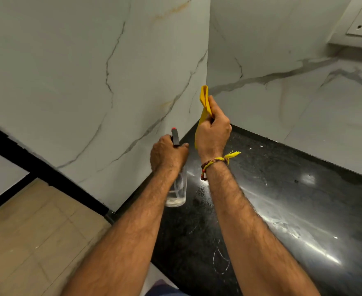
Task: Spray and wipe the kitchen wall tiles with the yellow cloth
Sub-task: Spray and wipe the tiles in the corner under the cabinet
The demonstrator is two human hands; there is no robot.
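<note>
The right hand (213, 131) pinches the yellow cloth (204, 103), long axis upright toward 12 o'clock. The left hand (168, 153) grips the spray bottle (176, 189), nozzle toward the wall tiles (69, 82) at 11 o'clock, the nearer hand to them

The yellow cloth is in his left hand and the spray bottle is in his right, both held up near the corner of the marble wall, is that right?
Not quite: the hands are swapped. The head view shows the yellow cloth gripped in the right hand, and the spray bottle gripped in the left hand. The rest holds: both are held up near the corner of the marble wall.
</note>
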